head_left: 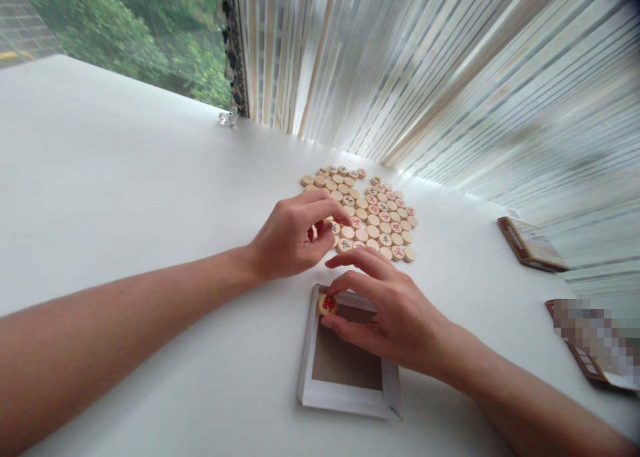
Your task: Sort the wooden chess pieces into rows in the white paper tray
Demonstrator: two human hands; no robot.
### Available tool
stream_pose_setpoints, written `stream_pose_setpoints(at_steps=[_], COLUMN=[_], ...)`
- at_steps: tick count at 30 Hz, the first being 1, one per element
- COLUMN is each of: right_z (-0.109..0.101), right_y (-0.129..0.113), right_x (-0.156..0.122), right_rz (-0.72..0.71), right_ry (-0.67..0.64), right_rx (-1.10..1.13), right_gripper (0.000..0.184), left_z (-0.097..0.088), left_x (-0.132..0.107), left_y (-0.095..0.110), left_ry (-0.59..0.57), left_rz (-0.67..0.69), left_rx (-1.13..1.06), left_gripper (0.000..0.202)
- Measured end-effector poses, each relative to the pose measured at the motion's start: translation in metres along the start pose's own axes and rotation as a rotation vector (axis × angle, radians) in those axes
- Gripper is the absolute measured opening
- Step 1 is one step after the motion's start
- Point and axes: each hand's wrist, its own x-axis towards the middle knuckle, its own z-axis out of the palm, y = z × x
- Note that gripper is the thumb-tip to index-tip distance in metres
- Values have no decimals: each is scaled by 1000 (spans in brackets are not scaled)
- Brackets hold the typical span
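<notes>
In the head view, a round wooden piece (327, 304) with a red character is held between the thumb and a bent finger of the right hand (393, 310). These fingers are parted only by the width of the piece, the thumb being set on its near side and the finger on its far side; the forefinger is held out free above. The piece is placed at the far left corner of the open box (345, 404), directly left of the right palm; whether it is rested on the floor of the box or raised slightly cannot be told. No long axis is offered by the round piece, while the box appears to be laid lengthwise from near to far.

The left hand (300, 234) is set farther off, over the near left edge of the loose pieces (373, 232), which are spread on the white table (200, 350) beyond the box. Its forefinger and thumb are slightly parted, the other fingers curled; whether anything is gripped there cannot be told. The red-marked piece is more closely reached by the right hand.
</notes>
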Motion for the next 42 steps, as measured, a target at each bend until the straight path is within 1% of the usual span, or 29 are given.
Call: stream_pose_setpoints(at_steps=[10, 19, 26, 29, 33, 35, 37, 38, 39, 42], right_z=[-3, -1, -1, -4, -13, -18, -21, -21, -21, -21], right_y=[0, 1, 0, -1, 0, 5, 16, 24, 33, 68], right_x=[0, -1, -1, 0, 2, 3, 4, 4, 5, 6], right_rz=[-2, 3, -2, -9, -7, 16, 71, 116, 170, 352], right_ry=[-3, -13, -14, -10, 17, 68, 171, 244, 346, 646], right_rx=[-8, 1, 1, -9, -1, 20, 58, 86, 127, 267], right_gripper=[12, 10, 12, 12, 13, 14, 13, 11, 10, 19], left_z=[0, 0, 0, 0, 0, -1, -1, -1, -1, -5], left_x=[0, 0, 0, 0, 0, 0, 0, 1, 1, 4], left_y=[-1, -1, 0, 0, 0, 0, 1, 1, 1, -4], left_ry=[1, 6, 3, 2, 6, 8, 13, 19, 30, 66], left_rz=[7, 11, 12, 7, -2, -9, -26, -38, -52, -79], left_rx=[4, 7, 1, 1, -11, -16, -17, -15, -12, 3], left_gripper=[26, 26, 26, 26, 27, 28, 28, 28, 27, 26])
